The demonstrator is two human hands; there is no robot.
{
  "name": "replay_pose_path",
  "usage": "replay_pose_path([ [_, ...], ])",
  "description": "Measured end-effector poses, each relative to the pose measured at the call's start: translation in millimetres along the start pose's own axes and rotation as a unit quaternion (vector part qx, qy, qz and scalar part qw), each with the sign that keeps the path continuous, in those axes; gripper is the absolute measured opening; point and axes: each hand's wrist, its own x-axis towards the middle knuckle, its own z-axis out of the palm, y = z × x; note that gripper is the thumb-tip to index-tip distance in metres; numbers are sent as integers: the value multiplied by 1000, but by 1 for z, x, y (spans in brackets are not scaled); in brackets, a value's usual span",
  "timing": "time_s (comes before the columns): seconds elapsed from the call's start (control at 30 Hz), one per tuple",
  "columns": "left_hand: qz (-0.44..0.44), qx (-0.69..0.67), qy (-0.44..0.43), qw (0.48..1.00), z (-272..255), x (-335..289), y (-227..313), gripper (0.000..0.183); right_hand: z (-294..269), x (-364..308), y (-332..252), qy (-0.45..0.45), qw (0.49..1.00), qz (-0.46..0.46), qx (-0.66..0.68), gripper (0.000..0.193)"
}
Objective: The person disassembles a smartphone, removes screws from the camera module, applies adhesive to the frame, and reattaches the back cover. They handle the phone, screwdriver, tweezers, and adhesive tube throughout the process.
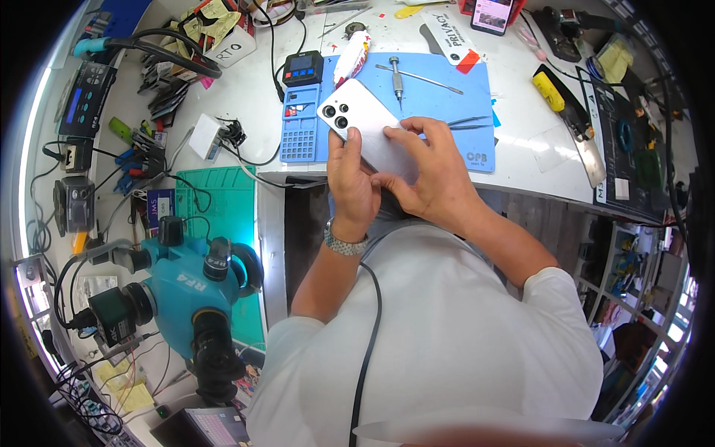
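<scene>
A white smartphone, its back with the camera lenses turned up, is held tilted between both hands over the near edge of a blue repair mat. My left hand grips its left edge, the thumb lying near the lenses. On the right edge, my right hand presses with thumb and fingertips. Beyond the phone, a screwdriver and a thin metal pry tool cross on the mat. A pair of tweezers lies at the mat's right side. The phone's screen side is hidden.
To the left stands a teal microscope beside a green mat. A small black device with a screen sits at the blue mat's far left corner. Rightward are a yellow-handled tool and a black mat. Cables trail along the desk's left.
</scene>
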Motion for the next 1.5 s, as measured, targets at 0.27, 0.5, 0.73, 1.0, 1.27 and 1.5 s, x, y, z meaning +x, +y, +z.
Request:
replay_pose_path([
  [0.27,48,-25,30,998,0,10,14,39,-4,-5,8,86,994,10,72,52],
  [0.5,82,-3,79,993,-6,20,28,42,4,-24,6,48,988,52,135,36],
  [0.73,68,-18,73,995,-3,20,25,44,13,-16,7,63,985,26,156,24],
  [1.0,59,-23,79,995,-3,20,29,41,13,-17,6,44,976,3,214,19],
  [1.27,72,4,72,995,-4,20,26,36,12,-13,8,55,940,90,324,21],
  [1.5,51,-19,-18,998,3,6,23,41,11,-4,9,31,893,222,391,32],
])
